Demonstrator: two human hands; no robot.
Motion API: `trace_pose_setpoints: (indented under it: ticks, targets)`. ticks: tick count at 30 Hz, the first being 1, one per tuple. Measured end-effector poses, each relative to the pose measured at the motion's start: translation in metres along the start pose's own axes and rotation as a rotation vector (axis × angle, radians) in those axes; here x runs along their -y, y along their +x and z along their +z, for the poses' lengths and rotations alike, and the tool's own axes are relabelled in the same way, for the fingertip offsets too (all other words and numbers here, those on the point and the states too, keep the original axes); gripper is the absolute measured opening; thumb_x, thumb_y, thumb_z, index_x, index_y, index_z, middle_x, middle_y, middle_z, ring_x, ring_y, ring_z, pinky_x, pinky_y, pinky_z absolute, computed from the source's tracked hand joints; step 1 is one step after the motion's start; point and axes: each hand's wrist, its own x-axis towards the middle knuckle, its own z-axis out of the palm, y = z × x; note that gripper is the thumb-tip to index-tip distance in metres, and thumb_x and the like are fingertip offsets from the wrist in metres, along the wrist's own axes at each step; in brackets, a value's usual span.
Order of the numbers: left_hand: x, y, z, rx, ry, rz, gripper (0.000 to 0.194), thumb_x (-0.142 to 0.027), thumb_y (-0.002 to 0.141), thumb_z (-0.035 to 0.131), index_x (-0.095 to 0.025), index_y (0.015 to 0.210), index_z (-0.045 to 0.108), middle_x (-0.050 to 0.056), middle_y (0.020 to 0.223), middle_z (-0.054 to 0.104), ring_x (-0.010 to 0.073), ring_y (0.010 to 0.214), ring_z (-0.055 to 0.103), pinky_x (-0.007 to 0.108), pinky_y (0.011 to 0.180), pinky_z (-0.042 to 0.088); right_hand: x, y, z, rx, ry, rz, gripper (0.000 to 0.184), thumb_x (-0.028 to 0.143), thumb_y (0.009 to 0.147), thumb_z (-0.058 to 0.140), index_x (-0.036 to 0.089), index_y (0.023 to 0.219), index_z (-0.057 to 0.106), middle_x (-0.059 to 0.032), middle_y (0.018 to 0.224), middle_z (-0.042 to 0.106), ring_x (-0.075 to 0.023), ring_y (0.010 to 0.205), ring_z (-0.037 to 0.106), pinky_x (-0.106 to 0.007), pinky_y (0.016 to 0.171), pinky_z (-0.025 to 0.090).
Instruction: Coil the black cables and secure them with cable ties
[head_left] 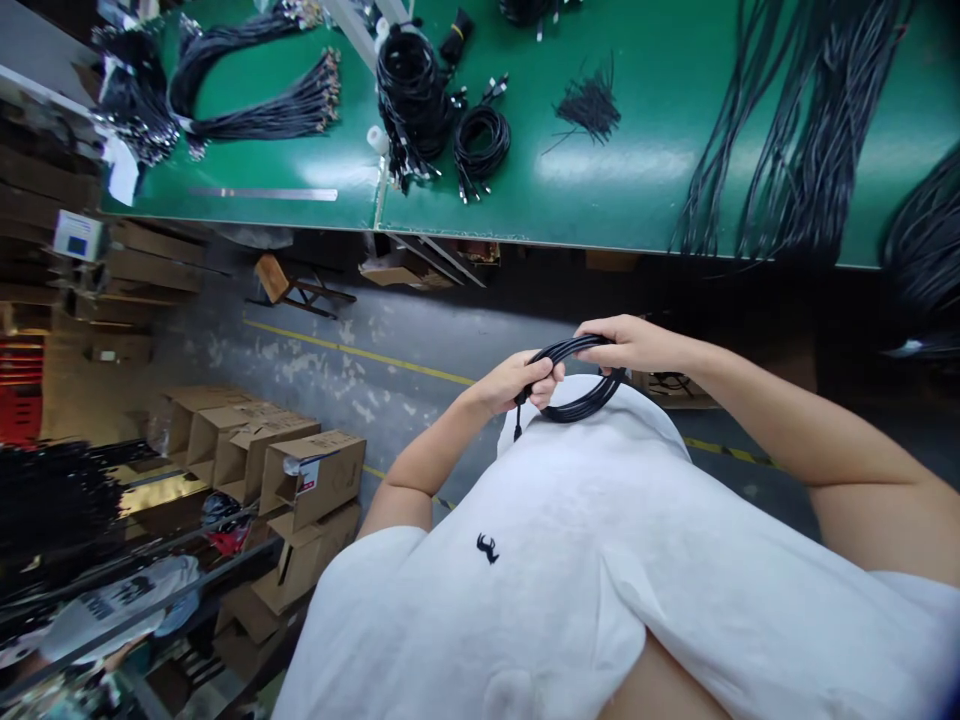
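Here we go: the left hand (521,385) clenches a coiled black cable (579,411), the right hand (626,343) curls tightly over its far side, a green workbench (645,130) beyond.

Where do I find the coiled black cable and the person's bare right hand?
Coiled black cable (581,410), head view, lower arc of loop.
Bare right hand (630,345), head view, back of the hand.

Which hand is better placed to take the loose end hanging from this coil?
Left, probably: the left hand grips the black cable coil right where the loose plug end hangs, while the right hand holds the coil's far side.
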Motion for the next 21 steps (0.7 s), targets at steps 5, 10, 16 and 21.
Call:
trace_pose_setpoints:
  ticks: [5,10,16,21]
  targets:
    - [-0.008,0.002,-0.01,0.143,0.011,-0.104,0.043,-0.047,0.07,0.082,-0.011,0.085,0.063,-0.007,0.051,0.044,0.0077,0.043,0.046,0.023,0.048,0.045,0.012,0.009,0.006,-0.056,-0.26,-0.092,0.029,0.039,0.091,0.048,0.019,0.099,0.067,-0.0006,0.077,0.063,-0.0137,0.068,0.055,-0.026,0.063,0.04]
    - [-0.008,-0.002,-0.008,-0.147,-0.207,0.08,0.027,-0.035,0.087,0.067,-0.015,0.076,0.054,-0.012,0.048,0.022,0.0018,0.037,0.02,0.013,0.037,0.025,0.011,-0.002,0.029,-0.598,-0.597,-0.088,0.036,0.031,0.092,0.052,0.02,0.125,0.06,-0.013,0.12,0.064,-0.0266,0.108,0.06,-0.041,0.091,0.048]
    - [-0.001,-0.008,-0.009,-0.143,-0.208,0.057,0.029,-0.037,0.087,0.068,-0.015,0.076,0.053,-0.012,0.049,0.025,0.0023,0.038,0.022,0.013,0.038,0.026,-0.022,0.023,0.064,-0.561,-0.522,0.078,0.058,0.038,0.087,0.062,0.012,0.138,0.05,-0.0202,0.138,0.055,-0.0332,0.126,0.054,-0.047,0.101,0.048]
    - [0.004,-0.013,-0.013,-0.089,-0.184,0.143,0.039,-0.047,0.077,0.076,-0.016,0.076,0.053,-0.012,0.049,0.025,0.0023,0.039,0.021,0.014,0.039,0.026,-0.019,0.051,0.058,-0.561,-0.234,0.191,0.033,0.04,0.091,0.053,0.021,0.115,0.067,-0.009,0.111,0.071,-0.026,0.103,0.067,-0.04,0.092,0.051]
